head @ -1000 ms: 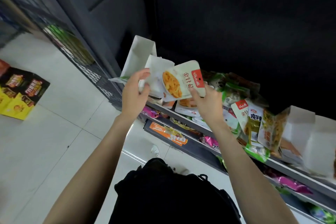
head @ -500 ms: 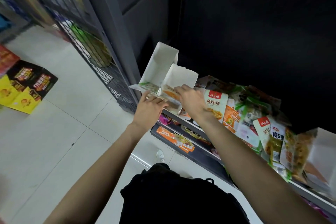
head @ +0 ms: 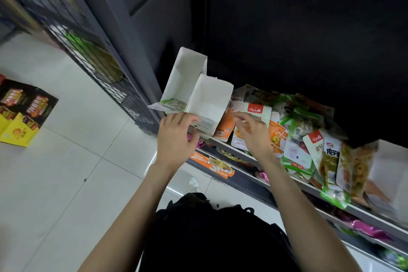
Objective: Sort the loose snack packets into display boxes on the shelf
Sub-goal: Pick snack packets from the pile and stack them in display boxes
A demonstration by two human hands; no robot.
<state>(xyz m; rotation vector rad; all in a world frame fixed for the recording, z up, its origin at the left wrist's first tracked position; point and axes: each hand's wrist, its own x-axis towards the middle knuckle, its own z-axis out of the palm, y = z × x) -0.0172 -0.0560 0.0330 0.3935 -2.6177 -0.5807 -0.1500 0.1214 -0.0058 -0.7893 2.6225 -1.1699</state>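
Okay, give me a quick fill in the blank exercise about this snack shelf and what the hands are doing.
1. The left hand rests on the front of a ____ display box.
2. The right hand hovers over the pile of loose ____ on the shelf.
3. The far-left box holds a ____ packet at its bottom.
4. The yellow carton sits on the ____.

Missing words: white; packets; green; floor

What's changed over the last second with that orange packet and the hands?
The packet held up a second ago is gone from the hands, apparently dropped into the second white box. The right hand has moved to the loose packets, empty. The left hand still steadies the box.
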